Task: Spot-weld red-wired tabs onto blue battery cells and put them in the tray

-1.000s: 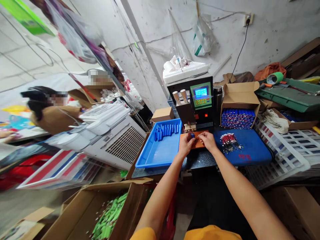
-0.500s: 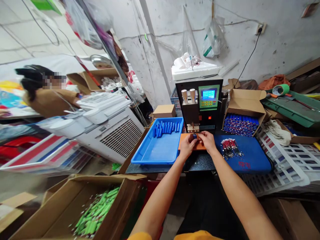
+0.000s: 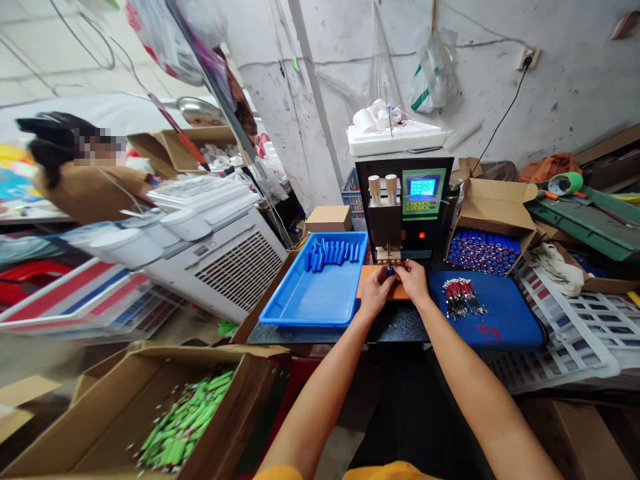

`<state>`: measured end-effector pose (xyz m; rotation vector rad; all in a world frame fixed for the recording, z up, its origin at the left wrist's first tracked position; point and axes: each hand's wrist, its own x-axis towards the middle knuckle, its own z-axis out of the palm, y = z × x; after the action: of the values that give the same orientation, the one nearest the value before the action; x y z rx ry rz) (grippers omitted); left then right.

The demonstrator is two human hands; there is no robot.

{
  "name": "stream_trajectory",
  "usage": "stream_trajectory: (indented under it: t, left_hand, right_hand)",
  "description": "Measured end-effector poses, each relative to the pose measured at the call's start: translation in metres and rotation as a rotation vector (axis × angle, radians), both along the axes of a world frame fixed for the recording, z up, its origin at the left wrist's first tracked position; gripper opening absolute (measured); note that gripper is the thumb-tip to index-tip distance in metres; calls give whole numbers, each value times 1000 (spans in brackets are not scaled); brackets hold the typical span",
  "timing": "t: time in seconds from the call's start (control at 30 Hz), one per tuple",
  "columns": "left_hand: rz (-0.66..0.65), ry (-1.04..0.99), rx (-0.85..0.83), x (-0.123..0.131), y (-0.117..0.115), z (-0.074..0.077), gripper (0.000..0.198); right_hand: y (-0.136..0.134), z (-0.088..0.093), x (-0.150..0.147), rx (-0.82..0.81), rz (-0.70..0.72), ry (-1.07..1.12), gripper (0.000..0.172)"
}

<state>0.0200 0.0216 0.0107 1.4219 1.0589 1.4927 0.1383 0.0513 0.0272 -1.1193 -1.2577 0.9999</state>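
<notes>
A blue cylindrical battery cell (image 3: 391, 271) stands upright under the electrodes of a black spot welder (image 3: 385, 230) with a lit screen. My left hand (image 3: 376, 292) is closed around the cell from the left, above an orange board (image 3: 367, 275). From the other side my right hand (image 3: 413, 280) pinches at the cell's top; whatever small piece lies between those fingertips is too small to make out. A blue tray (image 3: 313, 300) on the left holds several blue cells (image 3: 333, 255). Red and black wire leads (image 3: 463, 297) lie on a blue mat (image 3: 500, 320) at the right.
An open carton (image 3: 500, 203) packed with blue cells stands behind the mat. White plastic crates (image 3: 575, 333) flank the table's right side. Low at the left is a cardboard box (image 3: 115, 393) with green wrapped cells (image 3: 187, 420). Another person (image 3: 90, 190) sits farther left.
The camera view has shifted slightly. Both hands stay at the welder with the battery cell under its electrodes; their grip looks the same.
</notes>
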Motion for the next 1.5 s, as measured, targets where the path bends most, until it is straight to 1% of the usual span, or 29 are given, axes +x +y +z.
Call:
stream_trajectory:
  t: [0.17, 0.5, 0.73, 0.93, 1.37, 1.5]
  left_hand:
    - [12, 34, 7, -1, -1, 2, 30]
    - [6, 7, 20, 0, 0, -1, 29]
    - [4, -5, 21, 0, 0, -1, 29]
    - [16, -1, 20, 0, 1, -3, 29]
    - [51, 73, 17, -4, 3, -9, 31]
    - [46, 60, 19, -3, 4, -10, 30]
  right_hand:
    - [1, -2, 0, 3, -12, -39, 20]
    - [1, -3, -1, 36, -28, -39, 21]
    - [1, -4, -1, 26, -28, -48, 20]
    - [1, -4, -2, 25, -30, -55, 20]
    - [2, -3, -2, 36, -2, -59, 23]
    - [2, -3, -2, 29, -22, -75, 22]
